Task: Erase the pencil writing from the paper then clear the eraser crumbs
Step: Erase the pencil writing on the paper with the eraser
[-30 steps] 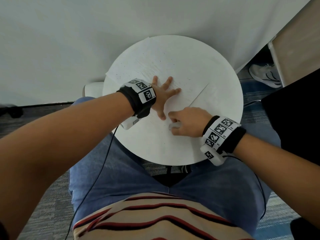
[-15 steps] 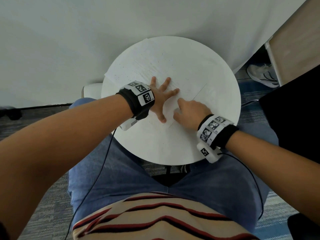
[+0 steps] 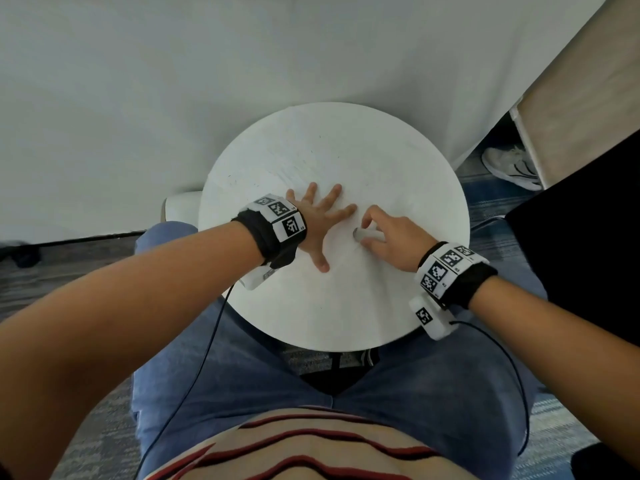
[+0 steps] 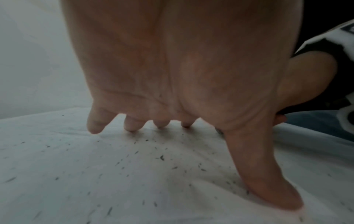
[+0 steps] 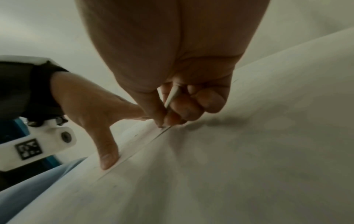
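A white sheet of paper [image 3: 311,161] lies on the round white table [image 3: 346,323]. My left hand [image 3: 317,225] presses flat on the sheet, fingers spread wide. Just to its right, my right hand [image 3: 384,233] pinches a small white eraser [image 3: 356,233] between thumb and fingers, its tip down on the paper near the left index finger. Dark eraser crumbs [image 4: 161,157] are scattered over the sheet under and in front of the left palm. In the right wrist view the eraser [image 5: 172,94] meets the paper beside its edge [image 5: 134,154]. No pencil writing is legible.
The table stands against a white wall, over my lap in blue jeans [image 3: 415,393]. A white shoe [image 3: 509,168] lies on the floor at the right, beside a black object [image 3: 571,237]. Cables [image 3: 207,341] hang from both wrist cameras.
My right hand has moved with the eraser away from me across the sheet, from near the left thumb to beside the left index fingertip. The left hand stays pressed in place.
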A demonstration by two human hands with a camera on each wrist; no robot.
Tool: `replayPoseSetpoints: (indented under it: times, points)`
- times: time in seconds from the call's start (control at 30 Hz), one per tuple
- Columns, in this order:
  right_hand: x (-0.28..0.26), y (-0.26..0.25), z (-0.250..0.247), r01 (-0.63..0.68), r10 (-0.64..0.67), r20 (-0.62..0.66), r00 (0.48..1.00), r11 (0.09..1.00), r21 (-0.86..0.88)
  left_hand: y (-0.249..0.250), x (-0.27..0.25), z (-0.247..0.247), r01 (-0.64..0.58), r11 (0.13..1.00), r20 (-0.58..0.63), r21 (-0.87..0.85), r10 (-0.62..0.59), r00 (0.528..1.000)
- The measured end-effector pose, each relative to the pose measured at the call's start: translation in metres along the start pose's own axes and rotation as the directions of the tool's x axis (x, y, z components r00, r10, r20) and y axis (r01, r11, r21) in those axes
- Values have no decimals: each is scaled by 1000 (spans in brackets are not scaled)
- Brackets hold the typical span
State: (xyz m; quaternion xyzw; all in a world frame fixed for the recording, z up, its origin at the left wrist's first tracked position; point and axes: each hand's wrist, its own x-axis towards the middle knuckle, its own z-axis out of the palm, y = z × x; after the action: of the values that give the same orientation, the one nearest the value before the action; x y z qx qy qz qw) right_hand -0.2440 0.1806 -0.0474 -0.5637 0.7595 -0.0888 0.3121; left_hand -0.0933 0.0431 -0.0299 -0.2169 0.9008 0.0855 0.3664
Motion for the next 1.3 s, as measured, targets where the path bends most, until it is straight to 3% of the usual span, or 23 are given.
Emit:
replayPoseSetpoints:
  times: [0.1,0.23,0.3,0.37,0.43,0.53,0.6,0.67,0.73,0.77,0.83,0.93,0.97,1.03,1.1,1.23,1.3]
  points:
    - [2,-2,5,-12,11,-11,1000,997,-78,-2,1,3,6,1000,-11,3,-5,1000]
    - [5,0,-8,-113,59,-209,976,959,-260,-1,1,3,8,1000,-1,5,-8,1000]
    - [-3,-12,1,-45,13,-116,993,959,-281,-1,2,3,12,1000,-3,11,-12,1000]
    - [-14,-28,15,70,-49,85,995,961,-266,0,1,2,15,1000,0,21,-15,1000]
    - [-12,-30,11,54,-24,142,990,976,-211,0,1,2,14,1000,2,22,-14,1000]
    - [5,-16,-12,-95,84,-59,995,974,-208,0,1,2,15,1000,-6,8,-15,1000]
    - [5,-17,-10,-106,71,-132,989,954,-281,-1,2,2,13,1000,-7,7,-13,1000]
    - [-4,-32,7,3,-6,-9,1000,950,-313,-1,3,3,10,1000,-8,5,-10,1000]
    - [-14,-45,20,129,-73,202,977,951,-281,-2,3,3,12,1000,-3,11,-12,1000]
    - [-13,-44,17,135,-69,247,966,957,-258,-2,3,3,11,1000,-2,17,-11,1000]
    - [0,-33,0,57,-16,169,985,969,-240,-1,3,4,5,1000,-8,8,-5,1000]
    - [8,-18,-14,-54,33,-73,997,952,-303,-2,4,4,4,1000,-14,-6,-4,1000]
    - [4,-20,-8,-30,6,-72,997,939,-341,-2,4,4,5,1000,-18,-2,-5,1000]
    - [-9,-31,11,86,-64,71,995,925,-370,-1,4,4,8,1000,-15,10,-8,1000]
    - [-14,-30,16,135,-77,206,976,949,-286,0,3,3,10,1000,-4,21,-10,1000]
    - [5,-3,-15,3,-2,7,1000,967,-256,0,2,3,11,1000,-12,8,-11,1000]
    - [2,-5,-10,40,-45,-11,999,955,-293,-1,3,3,9,1000,-19,10,-9,1000]
